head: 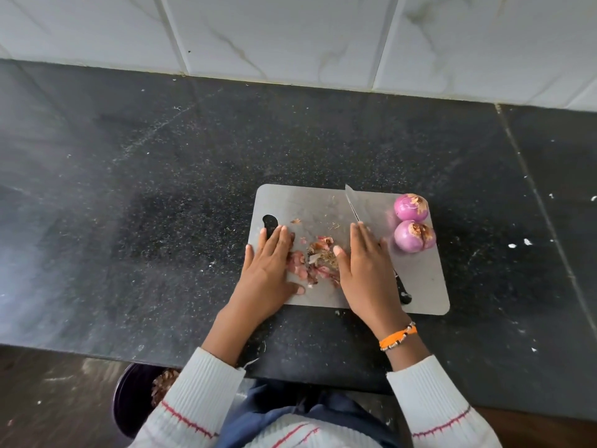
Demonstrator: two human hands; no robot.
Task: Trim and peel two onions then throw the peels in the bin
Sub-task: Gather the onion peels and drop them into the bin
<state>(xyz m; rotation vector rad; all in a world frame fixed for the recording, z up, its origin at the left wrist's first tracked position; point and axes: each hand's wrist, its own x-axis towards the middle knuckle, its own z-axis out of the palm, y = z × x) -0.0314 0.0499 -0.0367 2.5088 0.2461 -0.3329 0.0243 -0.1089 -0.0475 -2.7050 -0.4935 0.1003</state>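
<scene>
Both onions [413,223] peeled, at board's [423,286] far right. Flat, loose left hand [269,265] and right hand [363,270] cupping peels [318,260] together. Next: scoop up, drop in bin [129,399].

A grey cutting board [420,286] lies on the black speckled granite counter [161,189], its handle hole at the board's left end. Behind the board runs a wall of white marbled tiles [290,33]. White crumbs [512,245] dot the counter right of the board. An orange wristband [397,336] shows just in front of the board.
</scene>
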